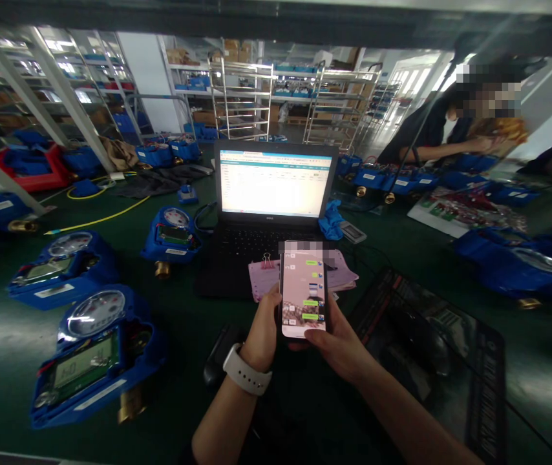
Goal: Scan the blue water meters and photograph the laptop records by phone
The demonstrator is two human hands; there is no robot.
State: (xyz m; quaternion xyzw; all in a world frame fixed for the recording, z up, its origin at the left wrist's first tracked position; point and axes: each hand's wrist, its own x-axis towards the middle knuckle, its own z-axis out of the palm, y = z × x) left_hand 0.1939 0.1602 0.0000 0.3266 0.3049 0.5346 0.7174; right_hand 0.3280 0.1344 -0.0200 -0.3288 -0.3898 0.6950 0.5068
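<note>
A smartphone with a chat on its lit screen is held upright between my two hands. My left hand grips its left edge, a white watch band round the wrist. On the lower right edge, my right hand holds it with the thumb over the bottom of the screen. Behind the phone lie pink papers with a binder clip, resting on the front of an open black laptop. The laptop's screen shows a mostly white page.
Blue meters with brass fittings stand at left, the nearest one large, and more at right. A black mouse sits on a dark mat. Blue gloves lie beside the laptop. Another person works at the back right.
</note>
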